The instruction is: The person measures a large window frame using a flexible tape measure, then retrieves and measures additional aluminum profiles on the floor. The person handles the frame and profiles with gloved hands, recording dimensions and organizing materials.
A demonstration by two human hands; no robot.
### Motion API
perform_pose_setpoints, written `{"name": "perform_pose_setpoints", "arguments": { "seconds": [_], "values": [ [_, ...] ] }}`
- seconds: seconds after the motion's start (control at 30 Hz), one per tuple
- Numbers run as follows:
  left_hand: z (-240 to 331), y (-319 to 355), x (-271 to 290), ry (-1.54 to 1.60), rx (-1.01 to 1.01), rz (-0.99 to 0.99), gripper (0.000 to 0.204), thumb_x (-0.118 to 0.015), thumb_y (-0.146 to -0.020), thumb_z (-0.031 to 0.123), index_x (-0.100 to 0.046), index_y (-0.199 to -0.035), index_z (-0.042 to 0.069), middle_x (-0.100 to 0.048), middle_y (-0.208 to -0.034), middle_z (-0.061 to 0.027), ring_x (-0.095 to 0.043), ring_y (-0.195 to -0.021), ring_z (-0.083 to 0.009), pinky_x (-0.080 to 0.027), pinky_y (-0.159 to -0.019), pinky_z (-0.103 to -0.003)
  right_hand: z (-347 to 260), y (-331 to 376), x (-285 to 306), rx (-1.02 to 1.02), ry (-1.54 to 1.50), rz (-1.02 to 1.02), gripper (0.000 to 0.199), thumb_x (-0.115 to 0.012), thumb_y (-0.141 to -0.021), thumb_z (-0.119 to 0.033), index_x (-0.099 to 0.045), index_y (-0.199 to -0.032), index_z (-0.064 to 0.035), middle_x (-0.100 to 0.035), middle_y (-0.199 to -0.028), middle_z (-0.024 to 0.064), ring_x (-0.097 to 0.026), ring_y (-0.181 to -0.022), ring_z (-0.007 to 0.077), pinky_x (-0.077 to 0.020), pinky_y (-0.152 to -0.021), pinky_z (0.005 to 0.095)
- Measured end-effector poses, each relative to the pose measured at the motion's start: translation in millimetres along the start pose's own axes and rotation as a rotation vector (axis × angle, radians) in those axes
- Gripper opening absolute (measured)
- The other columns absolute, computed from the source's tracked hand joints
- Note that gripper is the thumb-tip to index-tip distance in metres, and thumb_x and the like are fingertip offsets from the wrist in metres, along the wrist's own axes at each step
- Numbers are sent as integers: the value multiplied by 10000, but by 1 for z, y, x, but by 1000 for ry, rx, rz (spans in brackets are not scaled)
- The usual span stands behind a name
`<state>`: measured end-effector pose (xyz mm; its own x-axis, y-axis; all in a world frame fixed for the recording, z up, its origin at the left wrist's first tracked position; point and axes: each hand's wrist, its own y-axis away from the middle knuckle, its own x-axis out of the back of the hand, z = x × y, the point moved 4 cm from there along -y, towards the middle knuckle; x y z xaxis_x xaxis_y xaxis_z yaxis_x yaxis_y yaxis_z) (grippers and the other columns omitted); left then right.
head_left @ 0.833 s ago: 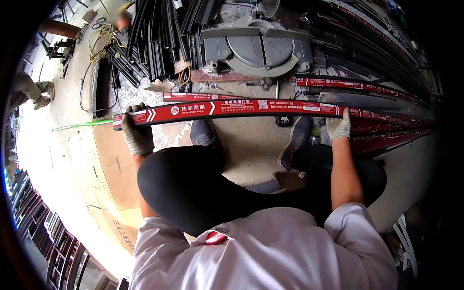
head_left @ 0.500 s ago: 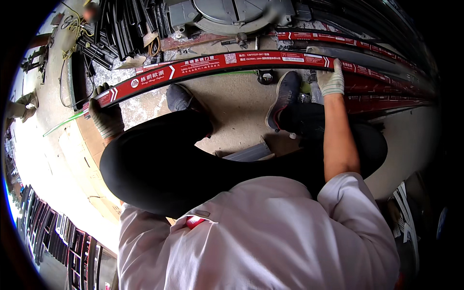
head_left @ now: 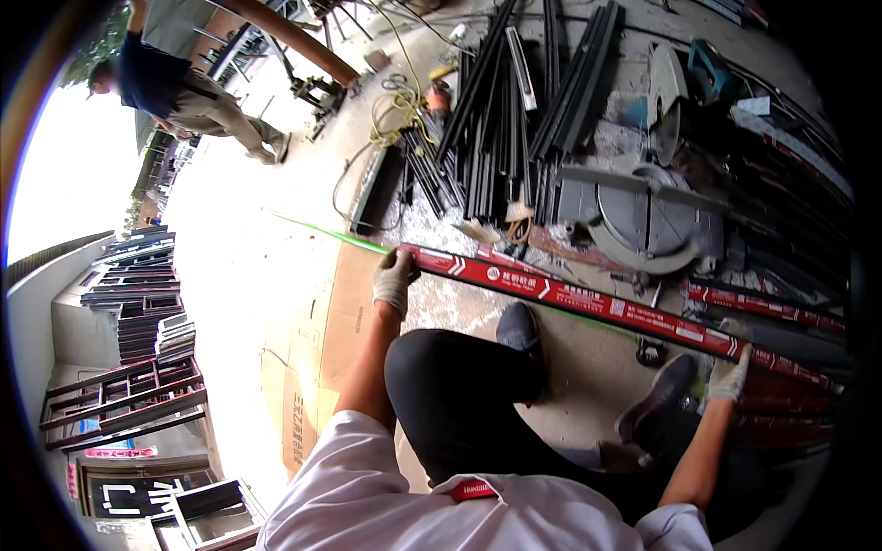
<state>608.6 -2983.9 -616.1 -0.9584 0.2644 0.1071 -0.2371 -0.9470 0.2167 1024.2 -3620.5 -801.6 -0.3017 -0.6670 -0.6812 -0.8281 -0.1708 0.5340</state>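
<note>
Gloved and closed, the left hand [head_left: 395,278] wraps its grip round one end of a long red-wrapped bar [head_left: 588,300], while the gloved right hand [head_left: 729,376] clamps the same bar near its far end. The bar runs across the person's bent knees, above the concrete floor [head_left: 588,367], slanting down from left to right. Flattened cardboard [head_left: 322,340] lies just beside the left forearm, holding nothing. Black metal profiles [head_left: 514,101] are heaped on the floor beyond the bar, beside a circular chop saw [head_left: 648,220]; more red-wrapped bars [head_left: 772,308] are stacked near the right hand. Another person [head_left: 184,87] walks well apart at the top left. Compared with half a second earlier, the bar now tilts the other way, its left end raised, and the view has swung up to take in the street and the stacked frames [head_left: 138,303].
</note>
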Motion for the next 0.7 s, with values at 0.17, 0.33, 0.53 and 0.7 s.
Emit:
{"name": "perform_pose_setpoints", "arguments": {
  "seconds": [0.17, 0.33, 0.53, 0.7],
  "values": [
    [-21, 5, 6, -157, -5, 14, 293, -628, -974, 276, -661, -1130, 30, -669, -872, -11, -609, -719, -106, -515, -625, -271, 3, -11, -10, 102, 52, 167, 742, -700, -884, -441, -408, -1466, -85, -460, -1475, 121, -425, -1363, 285, -341, -1165, 474],
    [-15, -7, -9, -175, -52, -35, 278, -611, -961, 251, -662, -1087, 9, -657, -825, -29, -578, -669, -113, -487, -596, -266, 0, -23, -1, 75, 46, 95, 751, -674, -894, -464, -389, -1477, -86, -446, -1490, 120, -409, -1378, 291, -314, -1176, 486],
    [-33, -33, 4, -84, -4, 23, 330, -645, -934, 257, -664, -1141, 0, -668, -859, -46, -636, -719, -142, -529, -632, -276, 13, -38, -6, 21, 68, 77, 763, -686, -878, -460, -402, -1473, -74, -438, -1498, 139, -408, -1381, 304, -264, -1202, 466],
    [-33, -51, -3, 324, 151, 184, 508, -715, -897, 177, -492, -1285, -65, -671, -996, -130, -707, -852, -248, -617, -764, -393, 32, -23, -36, -53, -3, 216, 804, -711, -836, -477, -420, -1452, -49, -420, -1506, 154, -382, -1395, 318, -234, -1210, 466]
  ]
}}
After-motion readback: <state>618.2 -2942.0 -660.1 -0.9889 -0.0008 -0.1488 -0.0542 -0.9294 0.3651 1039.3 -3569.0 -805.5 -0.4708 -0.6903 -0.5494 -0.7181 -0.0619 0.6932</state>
